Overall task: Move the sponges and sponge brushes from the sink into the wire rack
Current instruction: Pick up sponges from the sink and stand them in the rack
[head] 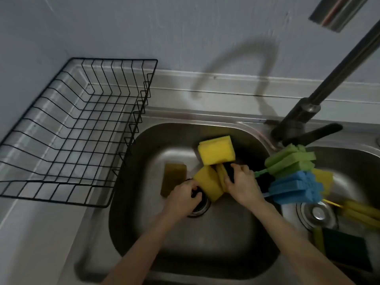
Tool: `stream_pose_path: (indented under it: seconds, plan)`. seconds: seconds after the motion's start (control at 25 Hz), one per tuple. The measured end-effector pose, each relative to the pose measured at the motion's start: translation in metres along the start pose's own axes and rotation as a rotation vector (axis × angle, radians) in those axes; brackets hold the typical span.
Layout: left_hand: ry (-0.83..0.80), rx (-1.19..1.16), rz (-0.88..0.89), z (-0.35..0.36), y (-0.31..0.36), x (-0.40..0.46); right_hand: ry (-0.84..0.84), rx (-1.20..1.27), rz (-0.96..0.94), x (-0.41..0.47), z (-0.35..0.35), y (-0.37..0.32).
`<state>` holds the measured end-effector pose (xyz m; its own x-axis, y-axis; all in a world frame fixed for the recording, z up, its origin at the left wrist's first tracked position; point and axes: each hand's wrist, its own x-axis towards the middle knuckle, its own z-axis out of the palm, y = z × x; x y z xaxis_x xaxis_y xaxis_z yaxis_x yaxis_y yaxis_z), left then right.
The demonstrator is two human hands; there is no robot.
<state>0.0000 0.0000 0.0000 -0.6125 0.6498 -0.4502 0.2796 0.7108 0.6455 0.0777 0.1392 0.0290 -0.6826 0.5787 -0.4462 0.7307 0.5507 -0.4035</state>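
Note:
Several yellow sponges lie in the left sink basin (216,239). My right hand (241,183) is closed on an upright yellow sponge with a dark scouring side (223,173). My left hand (185,197) grips the near corner of a second yellow sponge (207,183) over the drain. A larger yellow sponge (216,150) leans behind them, and a darker olive sponge (172,177) lies flat to the left. A green sponge brush (292,160) and a blue sponge brush (296,189) rest across the divider. The black wire rack (67,128) stands on the drainboard at left, holding nothing.
The right basin (349,182) holds yellow sponge brushes (362,212) and a dark green scouring sponge (347,247). A dark faucet (304,118) rises between the basins and slants up to the right. A pale wall runs behind the sink.

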Motion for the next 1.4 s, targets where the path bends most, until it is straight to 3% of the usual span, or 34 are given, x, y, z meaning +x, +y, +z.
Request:
stream_pose_path:
  seconds: [0.32,0.68,0.84,1.04,1.4]
  plan:
    - [-0.034,-0.227,-0.253,0.036,0.005,0.035,-0.034,0.053,0.088,0.024,0.024,0.003]
    - [0.004,-0.926,-0.567,0.041,-0.004,0.04,0.055,0.076,0.113,0.015,0.042,0.003]
    - [0.004,-1.049,-0.617,0.032,-0.008,0.027,-0.007,0.125,0.166,0.002,0.045,0.001]
    - [0.006,-0.993,-0.524,0.02,-0.011,0.011,-0.032,0.297,0.234,-0.01,0.04,0.0]
    - [0.032,-0.929,-0.062,-0.017,0.027,-0.024,0.048,0.767,0.175,-0.043,0.019,-0.012]
